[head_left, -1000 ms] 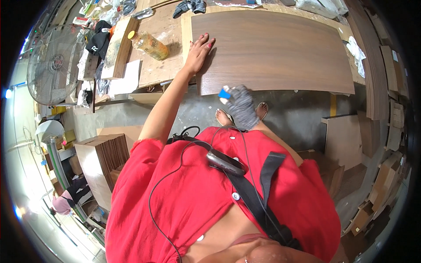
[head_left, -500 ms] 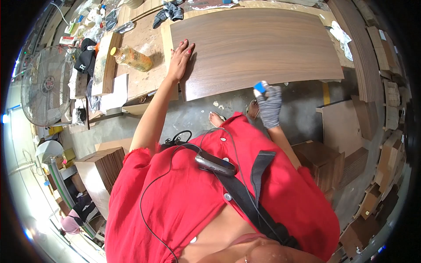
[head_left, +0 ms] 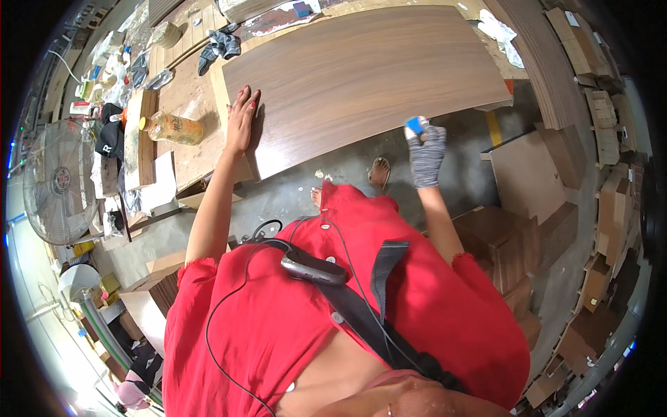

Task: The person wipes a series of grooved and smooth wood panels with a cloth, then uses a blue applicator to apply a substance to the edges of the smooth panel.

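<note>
A wide brown wood-grain board (head_left: 361, 76) lies on the workbench, its near long edge facing me. My left hand (head_left: 241, 119), bare with red nails, rests with fingers stretched out on the board's left end. A grey knit glove covers my right hand (head_left: 427, 156), with lighter fingertips. Its fingers are closed on a small blue block (head_left: 415, 125) at the board's near edge, right of the middle. The block's underside is hidden, so its contact with the edge is hard to make out.
Left of the board stand a bottle with yellow liquid (head_left: 174, 128) and a wooden block (head_left: 141, 139). A fan (head_left: 61, 179) is at far left. Dark gloves (head_left: 221, 46) and a white cloth (head_left: 499, 33) lie behind. Brown panels (head_left: 497, 240) are stacked at lower right.
My right hand has moved rightward along the board's near edge with the blue block. My left hand stays on the board's left end. The whole view has tilted and shifted.
</note>
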